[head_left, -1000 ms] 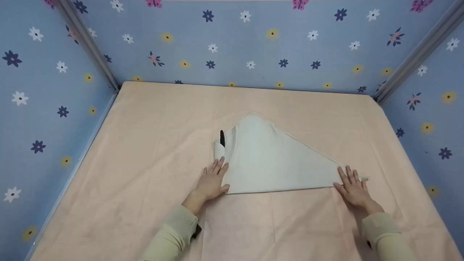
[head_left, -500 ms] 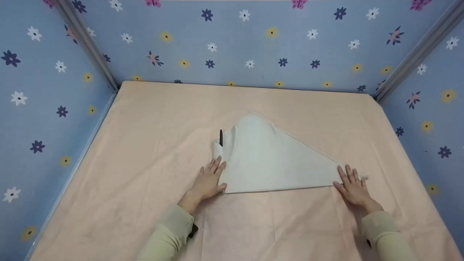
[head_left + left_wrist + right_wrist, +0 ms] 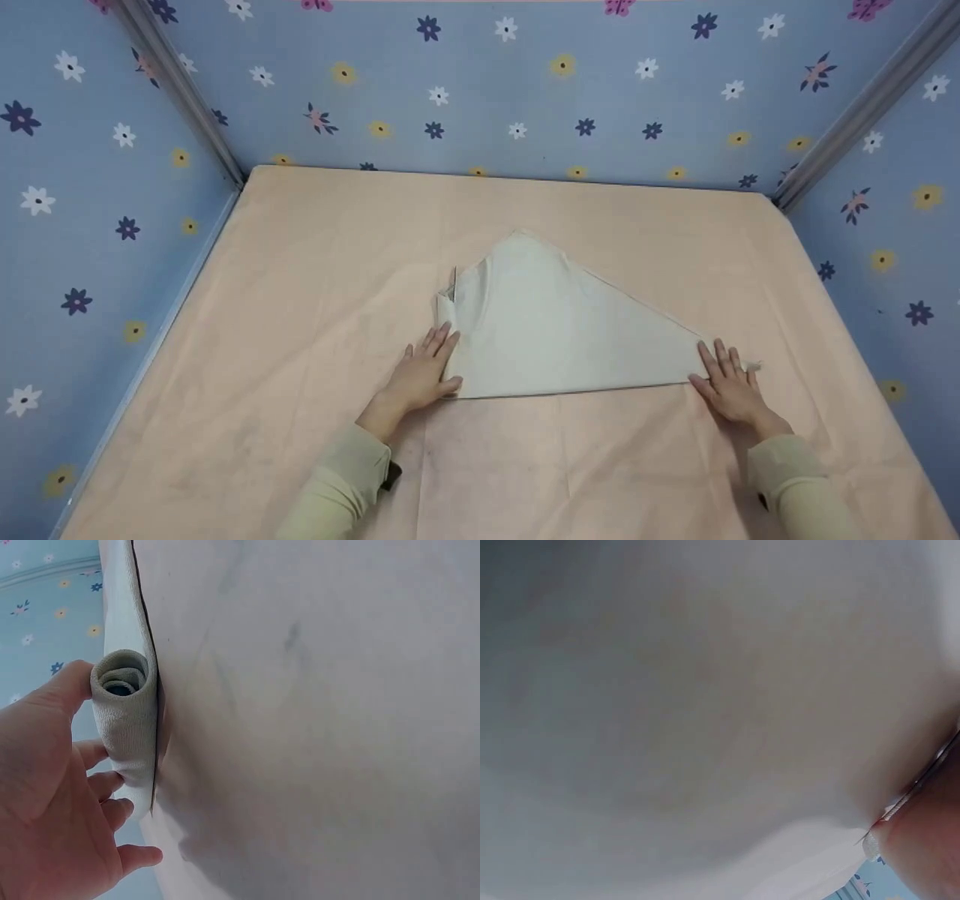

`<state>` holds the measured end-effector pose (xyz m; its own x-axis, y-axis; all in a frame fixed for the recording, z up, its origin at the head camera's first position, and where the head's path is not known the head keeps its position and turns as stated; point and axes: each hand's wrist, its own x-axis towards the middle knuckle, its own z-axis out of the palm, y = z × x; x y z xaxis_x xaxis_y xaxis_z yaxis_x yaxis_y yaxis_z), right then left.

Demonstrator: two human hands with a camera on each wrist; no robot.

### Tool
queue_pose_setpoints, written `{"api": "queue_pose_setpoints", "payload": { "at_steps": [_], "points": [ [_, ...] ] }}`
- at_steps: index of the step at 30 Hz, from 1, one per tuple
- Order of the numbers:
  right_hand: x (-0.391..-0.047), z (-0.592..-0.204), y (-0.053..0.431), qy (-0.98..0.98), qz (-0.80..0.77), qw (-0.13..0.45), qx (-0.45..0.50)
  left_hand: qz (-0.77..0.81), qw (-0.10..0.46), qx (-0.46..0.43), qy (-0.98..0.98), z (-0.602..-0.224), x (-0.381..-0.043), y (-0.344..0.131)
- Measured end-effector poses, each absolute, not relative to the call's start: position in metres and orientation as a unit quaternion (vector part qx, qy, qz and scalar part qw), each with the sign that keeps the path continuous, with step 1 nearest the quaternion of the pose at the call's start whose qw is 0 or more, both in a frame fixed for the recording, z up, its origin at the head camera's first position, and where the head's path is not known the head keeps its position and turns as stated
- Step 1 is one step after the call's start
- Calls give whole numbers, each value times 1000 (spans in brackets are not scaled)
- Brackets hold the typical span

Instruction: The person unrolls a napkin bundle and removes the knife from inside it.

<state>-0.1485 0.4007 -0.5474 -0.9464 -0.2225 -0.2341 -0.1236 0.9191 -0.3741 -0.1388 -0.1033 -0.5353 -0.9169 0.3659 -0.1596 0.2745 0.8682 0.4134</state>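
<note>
A pale grey-green folded cloth [image 3: 555, 322] lies flat on the table, peaked at the back and tapering to the right. Its left end forms a roll [image 3: 126, 720], whose spiral layers show in the left wrist view. My left hand [image 3: 416, 379] rests along this roll with fingers stretched, thumb near the front edge. A thin dark sliver [image 3: 454, 283] stands up at the roll's back end. Over at the cloth's narrow right end, my right hand [image 3: 733, 386] lies with spread fingers and holds it down. In the right wrist view only a blurred part of that hand [image 3: 930, 832] shows.
A peach-coloured sheet [image 3: 315, 247] with soft creases covers the table. Blue flowered panels [image 3: 480, 90] enclose the back and both sides, with grey posts [image 3: 862, 112] at the back corners.
My left hand and the rolled end have shifted slightly left, so more flat cloth shows. The dark piece at the roll has narrowed to a sliver. My right hand has stayed in place.
</note>
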Motion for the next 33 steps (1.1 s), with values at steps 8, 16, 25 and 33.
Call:
{"api": "queue_pose_setpoints", "payload": {
  "at_steps": [8,16,25,33],
  "points": [
    [-150,-549,401,971,-177,132,-91,199,118,167,958,-535,-139,-108],
    [-149,-548,401,970,-179,139,-87,202,121,171,957,-536,-139,-113],
    [-149,-549,402,969,-185,137,-87,209,104,186,954,-538,-137,-119],
    [-149,-550,402,970,-184,130,-87,215,100,183,954,-538,-136,-123]
  ]
}}
